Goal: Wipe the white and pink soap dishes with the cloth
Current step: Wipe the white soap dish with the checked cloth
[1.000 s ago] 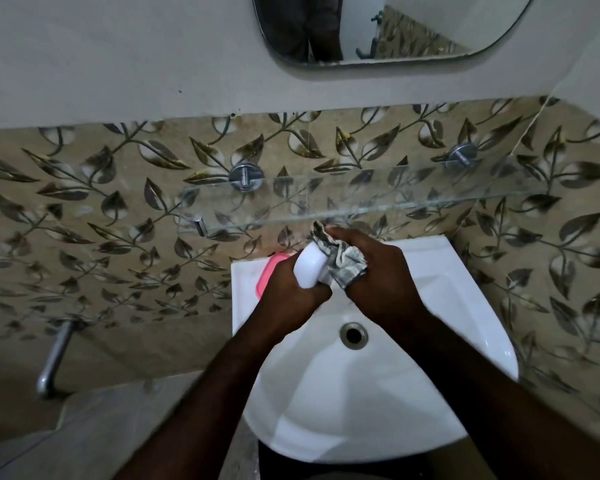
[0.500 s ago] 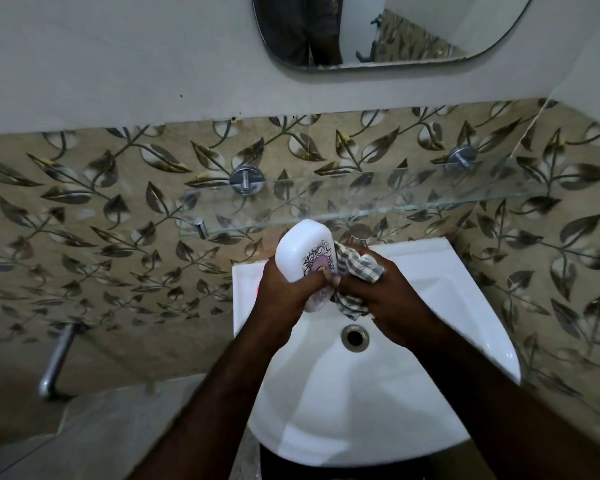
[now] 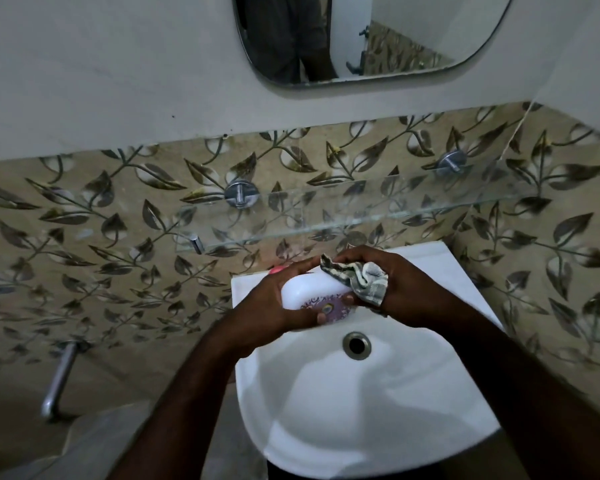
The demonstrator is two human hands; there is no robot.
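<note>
White soap dish [image 3: 314,289] sits gripped in left hand [image 3: 267,306] above sink [image 3: 361,410] basin. Right hand [image 3: 406,289] pinches checked cloth [image 3: 355,277] against its far end. Pink soap dish [image 3: 277,270] peeks behind left hand.

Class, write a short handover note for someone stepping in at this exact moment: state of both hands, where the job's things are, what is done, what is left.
Left hand: gripping the white oval plastic soap dish over the back of the white ceramic basin, its patterned side up.
Right hand: holding the bunched checked cloth pressed against the dish's right end.
Pink soap dish: only a sliver shows behind the left hand, on the basin's back ledge.
Done: white dish wiping is under way; how much is clean cannot be told.
Left: finish the white dish, then wipe the pink one.
</note>
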